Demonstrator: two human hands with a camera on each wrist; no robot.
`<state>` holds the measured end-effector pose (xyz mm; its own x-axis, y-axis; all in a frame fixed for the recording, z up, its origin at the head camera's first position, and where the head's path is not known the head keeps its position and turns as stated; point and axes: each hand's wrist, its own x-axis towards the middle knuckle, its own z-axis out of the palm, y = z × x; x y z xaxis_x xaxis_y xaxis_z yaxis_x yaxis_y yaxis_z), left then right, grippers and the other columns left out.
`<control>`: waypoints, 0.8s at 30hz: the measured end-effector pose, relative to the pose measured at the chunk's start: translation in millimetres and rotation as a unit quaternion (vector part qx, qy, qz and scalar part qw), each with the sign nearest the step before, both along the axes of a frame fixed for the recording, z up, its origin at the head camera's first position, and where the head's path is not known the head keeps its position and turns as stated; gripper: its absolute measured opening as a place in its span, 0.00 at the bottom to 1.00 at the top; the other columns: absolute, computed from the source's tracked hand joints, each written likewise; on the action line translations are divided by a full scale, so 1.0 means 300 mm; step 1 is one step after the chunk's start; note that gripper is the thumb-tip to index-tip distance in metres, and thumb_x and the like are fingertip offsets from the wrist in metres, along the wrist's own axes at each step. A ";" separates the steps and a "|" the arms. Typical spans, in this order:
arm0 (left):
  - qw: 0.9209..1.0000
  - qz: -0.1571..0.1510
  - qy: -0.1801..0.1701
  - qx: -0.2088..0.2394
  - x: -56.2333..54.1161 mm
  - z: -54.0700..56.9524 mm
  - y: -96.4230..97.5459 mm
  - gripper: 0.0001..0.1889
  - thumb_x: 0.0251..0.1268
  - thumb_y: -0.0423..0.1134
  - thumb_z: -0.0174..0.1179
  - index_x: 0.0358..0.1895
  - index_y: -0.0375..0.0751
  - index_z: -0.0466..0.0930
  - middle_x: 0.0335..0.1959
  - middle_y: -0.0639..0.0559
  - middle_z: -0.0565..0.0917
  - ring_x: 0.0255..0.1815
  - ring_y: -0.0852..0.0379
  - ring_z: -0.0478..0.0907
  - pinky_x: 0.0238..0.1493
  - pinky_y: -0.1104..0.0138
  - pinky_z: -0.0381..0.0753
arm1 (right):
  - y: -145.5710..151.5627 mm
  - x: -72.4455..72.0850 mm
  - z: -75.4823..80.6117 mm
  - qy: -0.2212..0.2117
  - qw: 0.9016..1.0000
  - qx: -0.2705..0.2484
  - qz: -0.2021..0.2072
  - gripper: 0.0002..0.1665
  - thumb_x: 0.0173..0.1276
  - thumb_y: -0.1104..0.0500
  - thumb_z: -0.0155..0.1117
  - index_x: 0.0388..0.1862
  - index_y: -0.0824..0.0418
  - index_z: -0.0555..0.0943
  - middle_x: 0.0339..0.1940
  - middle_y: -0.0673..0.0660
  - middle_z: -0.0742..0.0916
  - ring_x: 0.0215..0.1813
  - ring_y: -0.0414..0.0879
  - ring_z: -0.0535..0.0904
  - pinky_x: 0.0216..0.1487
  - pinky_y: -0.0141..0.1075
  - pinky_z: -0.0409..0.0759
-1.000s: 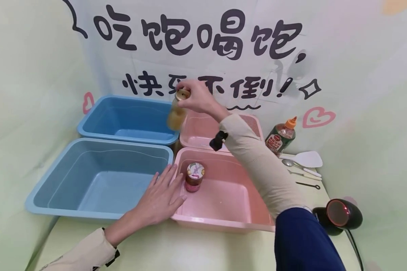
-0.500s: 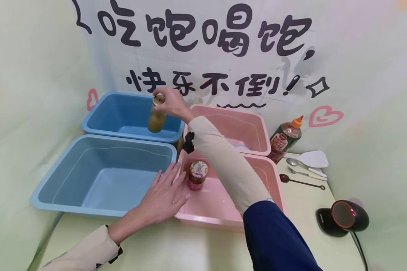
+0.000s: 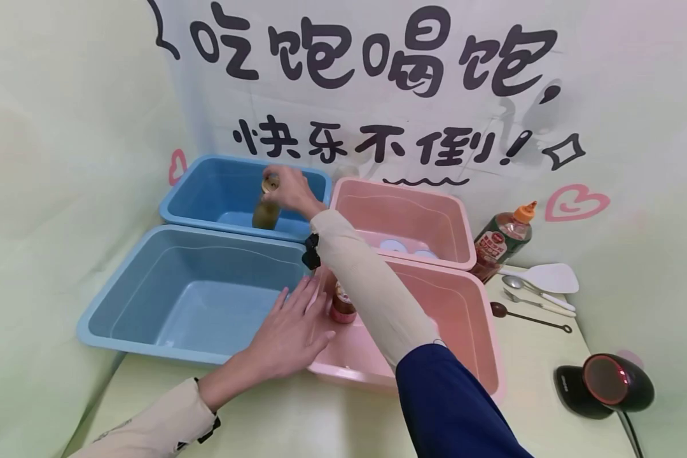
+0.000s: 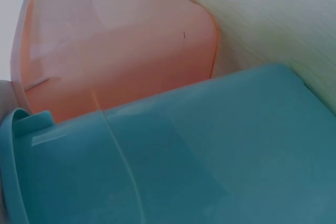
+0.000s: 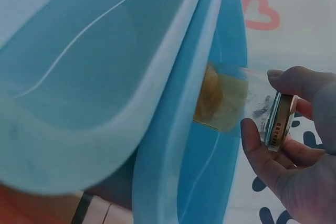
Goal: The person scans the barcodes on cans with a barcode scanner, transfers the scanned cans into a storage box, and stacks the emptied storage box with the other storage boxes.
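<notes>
My right hand (image 3: 291,189) grips a clear jar (image 3: 266,216) by its gold lid, fingers and thumb round the top. In the right wrist view yellowish contents show in the jar's lower part (image 5: 226,100). The jar hangs upright inside the dark blue bin (image 3: 237,226) at the back left, its bottom below the front rim in the right wrist view. My left hand (image 3: 286,337) rests with straight fingers where the rims of the light blue bin (image 3: 143,351) and the front pink bin (image 3: 495,356) meet. A brown-and-pink jar (image 3: 343,310) stands in the pink bin, partly hidden by my right sleeve.
The back pink bin (image 3: 466,222) contains round white pieces (image 3: 393,245). To the right stand an orange-capped sauce bottle (image 3: 500,245), a white spatula (image 3: 552,278), a spoon (image 3: 515,282), a fork (image 3: 541,306), a brown long-handled utensil (image 3: 529,318) and a black device with a cord (image 3: 615,381).
My right hand has carried the clear jar left from above the gap between the back bins, then lowered it into the dark blue bin. My left hand stays at the rims.
</notes>
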<state>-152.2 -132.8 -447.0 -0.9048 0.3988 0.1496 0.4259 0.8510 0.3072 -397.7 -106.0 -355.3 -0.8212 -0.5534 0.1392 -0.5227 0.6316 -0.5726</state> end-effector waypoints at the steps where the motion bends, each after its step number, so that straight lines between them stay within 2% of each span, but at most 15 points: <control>1: 1.000 0.000 0.003 0.000 0.001 0.000 0.001 0.36 0.74 0.59 0.47 0.77 0.41 0.59 0.82 0.42 0.50 0.84 0.42 0.44 0.77 0.38 0.50 | -0.002 0.001 -0.004 -0.002 1.000 -0.001 0.001 0.25 0.65 0.57 0.71 0.61 0.53 0.78 0.55 0.53 0.82 0.52 0.47 0.75 0.50 0.38 0.76; 9: 1.000 0.004 0.025 0.000 0.001 0.003 0.003 0.37 0.73 0.59 0.49 0.79 0.43 0.56 0.83 0.43 0.50 0.83 0.41 0.46 0.77 0.40 0.52 | -0.026 0.007 -0.018 -0.018 1.000 0.001 -0.002 0.28 0.65 0.57 0.72 0.63 0.53 0.77 0.56 0.54 0.81 0.52 0.47 0.76 0.48 0.38 0.78; 13: 0.999 -0.003 0.038 0.012 -0.003 0.004 -0.001 0.37 0.73 0.58 0.49 0.79 0.44 0.56 0.82 0.43 0.51 0.83 0.41 0.47 0.77 0.40 0.53 | -0.033 0.008 -0.032 -0.025 1.000 0.002 0.000 0.29 0.66 0.57 0.71 0.65 0.53 0.76 0.57 0.55 0.81 0.52 0.47 0.76 0.48 0.38 0.78; 17: 0.999 -0.012 0.036 0.015 -0.004 0.006 -0.006 0.38 0.73 0.57 0.50 0.79 0.43 0.54 0.83 0.44 0.48 0.83 0.41 0.46 0.77 0.42 0.55 | -0.039 0.006 -0.039 -0.031 1.000 0.004 0.003 0.30 0.66 0.57 0.71 0.66 0.54 0.75 0.58 0.55 0.81 0.53 0.47 0.76 0.49 0.38 0.78; 21: 0.999 -0.023 0.031 -0.004 0.011 0.014 -0.010 0.39 0.72 0.58 0.50 0.78 0.41 0.55 0.83 0.43 0.46 0.83 0.41 0.46 0.77 0.43 0.58 | -0.044 0.006 -0.043 -0.034 0.999 0.008 0.000 0.31 0.65 0.57 0.71 0.67 0.53 0.74 0.59 0.54 0.80 0.55 0.47 0.76 0.51 0.39 0.78; 24: 0.999 -0.023 0.031 -0.025 0.039 0.016 -0.011 0.38 0.74 0.58 0.47 0.79 0.40 0.54 0.83 0.43 0.45 0.83 0.42 0.46 0.76 0.44 0.60 | -0.047 0.006 -0.046 -0.034 0.999 0.011 -0.004 0.31 0.65 0.57 0.72 0.67 0.53 0.75 0.60 0.54 0.80 0.55 0.47 0.76 0.52 0.39 0.78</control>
<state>-140.5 -136.0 -442.1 -0.8748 0.4482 0.1837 0.4820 0.8434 0.2375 -395.8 -120.0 -369.2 -0.8325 -0.5495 0.0707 -0.4784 0.6486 -0.5920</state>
